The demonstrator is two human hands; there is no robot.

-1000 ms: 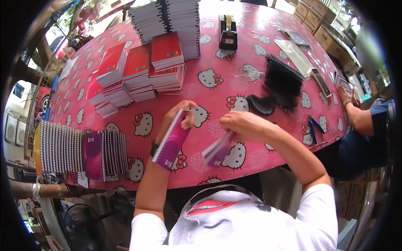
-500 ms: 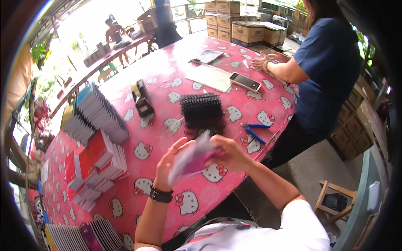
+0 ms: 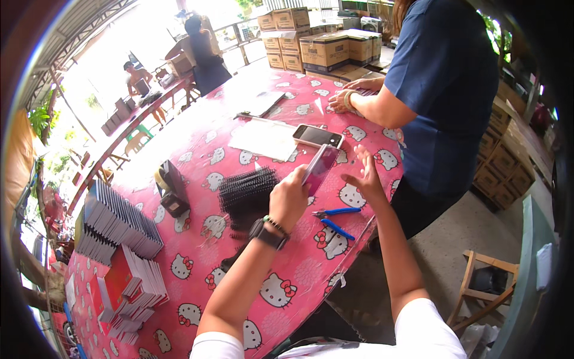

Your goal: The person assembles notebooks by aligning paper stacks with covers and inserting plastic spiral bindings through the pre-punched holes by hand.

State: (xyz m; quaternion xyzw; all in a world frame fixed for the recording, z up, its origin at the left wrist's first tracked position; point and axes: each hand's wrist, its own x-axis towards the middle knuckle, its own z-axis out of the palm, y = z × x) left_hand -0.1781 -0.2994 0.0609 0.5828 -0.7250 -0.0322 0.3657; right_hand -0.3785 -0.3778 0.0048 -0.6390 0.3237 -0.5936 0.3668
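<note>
My left hand (image 3: 288, 200) grips a thin magenta notebook (image 3: 321, 167) by one edge and holds it up over the right part of the table. Beside it, my right hand (image 3: 366, 175) is raised with fingers spread and nothing in it. Below the notebook lies a pair of blue-handled pliers (image 3: 338, 222), jaws pointing left. To the left of my left hand sits a heap of black spiral binding coils (image 3: 246, 194), partly hidden by my hand and forearm. A phone (image 3: 318, 136) rests just beyond the notebook.
The pink patterned table (image 3: 239, 317) holds stacked bluish notebooks (image 3: 122, 221), red ones (image 3: 128, 281), a tape dispenser (image 3: 172, 190) and a white sheet (image 3: 263, 140). A co-worker in a blue shirt (image 3: 445, 102) stands at the right edge. Cartons (image 3: 326, 51) are piled behind; a wooden stool (image 3: 484, 281) stands lower right.
My right hand has let go of the notebook and opened. My left hand now holds it, farther right and farther out. The head view has shifted right.
</note>
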